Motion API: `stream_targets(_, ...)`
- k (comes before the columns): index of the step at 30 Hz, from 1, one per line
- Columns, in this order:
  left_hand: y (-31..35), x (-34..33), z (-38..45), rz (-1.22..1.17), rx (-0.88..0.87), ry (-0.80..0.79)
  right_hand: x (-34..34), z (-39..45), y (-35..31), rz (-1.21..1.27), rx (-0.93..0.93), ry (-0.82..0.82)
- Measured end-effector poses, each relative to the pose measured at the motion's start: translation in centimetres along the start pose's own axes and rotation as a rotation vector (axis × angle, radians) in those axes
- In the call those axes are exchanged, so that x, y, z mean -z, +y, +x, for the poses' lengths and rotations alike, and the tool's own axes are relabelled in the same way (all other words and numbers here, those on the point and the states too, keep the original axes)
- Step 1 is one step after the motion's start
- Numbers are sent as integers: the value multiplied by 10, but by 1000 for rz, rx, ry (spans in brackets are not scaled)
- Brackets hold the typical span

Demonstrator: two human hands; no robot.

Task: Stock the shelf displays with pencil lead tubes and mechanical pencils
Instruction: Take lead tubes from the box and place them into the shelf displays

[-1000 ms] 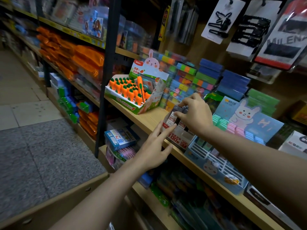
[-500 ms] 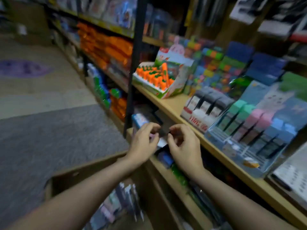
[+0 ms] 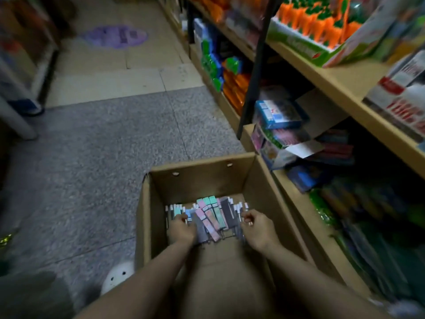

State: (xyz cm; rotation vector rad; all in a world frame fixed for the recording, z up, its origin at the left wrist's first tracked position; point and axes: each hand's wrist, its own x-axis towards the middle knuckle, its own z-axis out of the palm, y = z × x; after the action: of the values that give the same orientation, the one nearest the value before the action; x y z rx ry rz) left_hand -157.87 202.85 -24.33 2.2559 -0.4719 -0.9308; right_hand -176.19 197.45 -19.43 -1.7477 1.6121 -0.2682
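Observation:
An open cardboard box (image 3: 200, 178) stands on the floor beside the shelving. At its bottom lies a heap of pencil lead tubes (image 3: 210, 217) in pink, mint, blue and grey, with white-capped ones at both sides. Both my hands are down inside the box. My left hand (image 3: 181, 229) curls its fingers on the tubes at the heap's left side. My right hand (image 3: 256, 226) curls its fingers on the tubes at the right side. The red-and-white lead tube display (image 3: 400, 97) sits on the shelf at the far right edge, blurred.
Wooden shelves (image 3: 340, 86) run along the right, with a black upright post (image 3: 257, 65). An orange carrot-item display box (image 3: 322, 26) stands on the upper shelf. Blue and pink packs (image 3: 278, 125) crowd the lower shelf next to the box. Grey floor (image 3: 103, 157) lies to the left.
My view has swung down from the shelf to the floor box. Both hands dropped from shelf height into the box and now grasp at the heap of tubes.

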Motion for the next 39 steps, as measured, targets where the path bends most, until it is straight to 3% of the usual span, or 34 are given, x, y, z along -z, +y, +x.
stream_targets(4, -16, -22, 12, 68, 30, -29, -32, 15, 16, 0, -87, -95)
stream_targets(9, -23, -45, 26, 133, -14, -3, -70, 35, 17, -89, -26, -177)
stream_targets(14, -25, -57, 35, 71, -110, 64, -100, 56, 9, -200, 85, -167)
stream_targets(19, -25, -63, 31, 61, -172, 77, -112, 65, 3, -316, 60, -79)
stream_targets(23, -26, -66, 28, 58, -171, 92, -113, 64, 6, -186, -6, -62)
stream_targets(30, -19, -73, 29, 11, 8, 51, -104, 68, 17, 17, -134, -18)
stream_targets(34, -20, -70, 28, 107, -1, 29, -98, 65, 22, 122, -186, -22)
stream_targets(39, -9, -53, 21, -32, -24, 18, -73, 50, 21, 380, -286, -84)
